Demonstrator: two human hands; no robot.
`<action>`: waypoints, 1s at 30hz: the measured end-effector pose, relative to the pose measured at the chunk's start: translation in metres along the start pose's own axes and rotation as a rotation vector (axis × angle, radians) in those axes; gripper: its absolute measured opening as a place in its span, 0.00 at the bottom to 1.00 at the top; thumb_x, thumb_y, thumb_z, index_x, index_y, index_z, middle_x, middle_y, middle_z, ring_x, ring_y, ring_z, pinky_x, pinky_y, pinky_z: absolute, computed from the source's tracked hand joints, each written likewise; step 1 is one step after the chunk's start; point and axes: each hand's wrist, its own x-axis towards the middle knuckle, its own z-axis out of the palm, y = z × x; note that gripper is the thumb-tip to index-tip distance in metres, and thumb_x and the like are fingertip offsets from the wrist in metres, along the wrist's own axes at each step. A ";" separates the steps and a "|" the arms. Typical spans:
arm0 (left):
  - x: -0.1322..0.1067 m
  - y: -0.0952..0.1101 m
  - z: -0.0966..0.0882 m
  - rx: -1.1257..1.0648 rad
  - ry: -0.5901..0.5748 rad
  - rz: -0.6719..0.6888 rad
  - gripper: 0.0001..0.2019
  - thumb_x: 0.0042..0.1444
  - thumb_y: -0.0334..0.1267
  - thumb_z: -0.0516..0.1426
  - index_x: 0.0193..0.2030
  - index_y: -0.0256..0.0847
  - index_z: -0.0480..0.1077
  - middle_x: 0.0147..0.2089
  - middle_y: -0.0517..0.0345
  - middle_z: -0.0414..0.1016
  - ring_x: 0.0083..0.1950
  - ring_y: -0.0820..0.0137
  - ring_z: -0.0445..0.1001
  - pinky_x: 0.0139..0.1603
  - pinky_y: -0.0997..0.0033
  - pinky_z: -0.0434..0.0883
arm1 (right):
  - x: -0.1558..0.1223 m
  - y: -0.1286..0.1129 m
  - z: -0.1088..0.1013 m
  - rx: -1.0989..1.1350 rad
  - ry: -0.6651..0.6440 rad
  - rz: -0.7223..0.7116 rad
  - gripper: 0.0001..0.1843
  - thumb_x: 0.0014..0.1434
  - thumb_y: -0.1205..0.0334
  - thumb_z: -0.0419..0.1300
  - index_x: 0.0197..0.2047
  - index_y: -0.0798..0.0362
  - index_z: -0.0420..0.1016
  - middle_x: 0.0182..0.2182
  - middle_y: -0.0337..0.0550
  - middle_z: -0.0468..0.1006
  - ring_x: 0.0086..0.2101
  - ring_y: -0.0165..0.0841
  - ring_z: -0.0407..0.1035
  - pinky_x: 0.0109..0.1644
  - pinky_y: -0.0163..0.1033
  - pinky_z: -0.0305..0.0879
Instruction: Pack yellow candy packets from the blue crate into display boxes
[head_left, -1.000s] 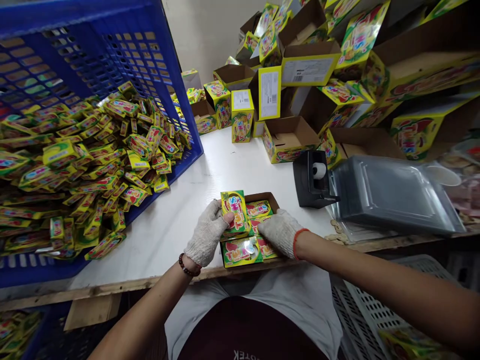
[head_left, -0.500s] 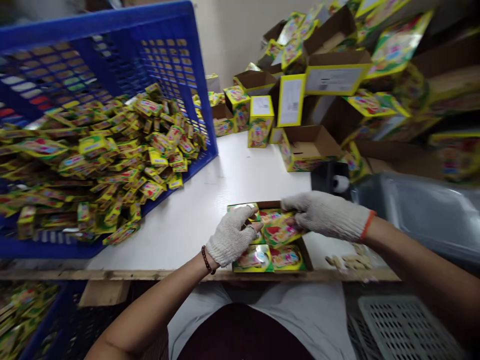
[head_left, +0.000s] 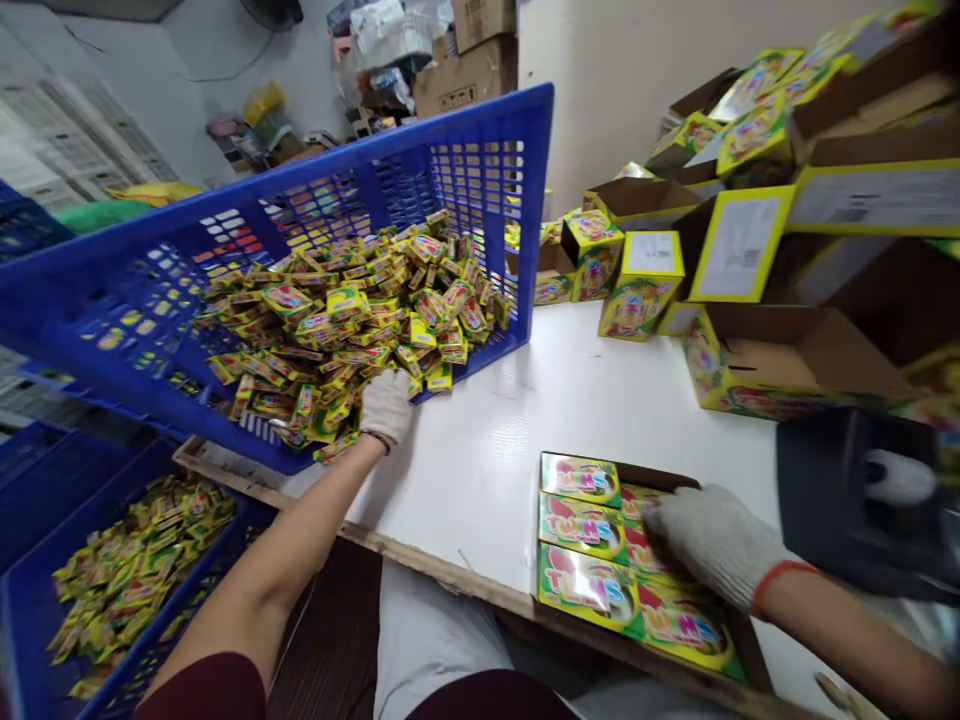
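Observation:
My left hand (head_left: 386,405), in a white knit glove with open fingertips, reaches to the front edge of a heap of small yellow-green boxes (head_left: 367,310). Its fingers point into the heap and are partly hidden, so a hold on any box cannot be made out. My right hand (head_left: 720,540), gloved with a red cuff, rests over the right column of boxes in a shallow open carton (head_left: 660,477). Its fingertips touch the boxes there and are mostly hidden. The left column shows boxes printed "TWINS" (head_left: 589,585), lying flat in the carton.
A blue plastic crate (head_left: 541,200) lies tipped on the white table (head_left: 480,460), its heap spilling at the front. Open display cartons (head_left: 810,360) are stacked at right. A black device (head_left: 832,500) with a white roll stands near my right hand. Another blue crate (head_left: 22,610) sits low left.
My left hand has left the carton and moved left to the heap. My right hand has released the tilted box, which now lies in the carton. The view has turned left.

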 end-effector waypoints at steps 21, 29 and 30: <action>-0.089 0.152 -0.005 -1.149 0.046 0.844 0.14 0.64 0.37 0.56 0.55 0.45 0.73 0.56 0.48 0.78 0.56 0.59 0.78 0.58 0.59 0.76 | -0.023 0.021 -0.035 1.203 0.184 0.036 0.29 0.57 0.46 0.55 0.54 0.58 0.69 0.33 0.42 0.72 0.28 0.31 0.66 0.31 0.36 0.62; -0.091 0.168 0.017 -0.855 0.128 0.718 0.33 0.61 0.42 0.58 0.71 0.37 0.55 0.67 0.37 0.66 0.70 0.50 0.63 0.68 0.39 0.63 | -0.018 0.041 -0.008 0.689 0.250 0.415 0.13 0.56 0.63 0.57 0.46 0.51 0.66 0.27 0.36 0.71 0.27 0.31 0.65 0.29 0.35 0.54; -0.094 0.169 0.019 -0.826 0.086 0.719 0.31 0.61 0.43 0.59 0.69 0.37 0.58 0.64 0.37 0.68 0.68 0.49 0.64 0.67 0.38 0.64 | -0.016 0.038 -0.005 0.641 0.222 0.446 0.13 0.56 0.64 0.57 0.46 0.51 0.66 0.28 0.37 0.72 0.28 0.32 0.66 0.30 0.35 0.54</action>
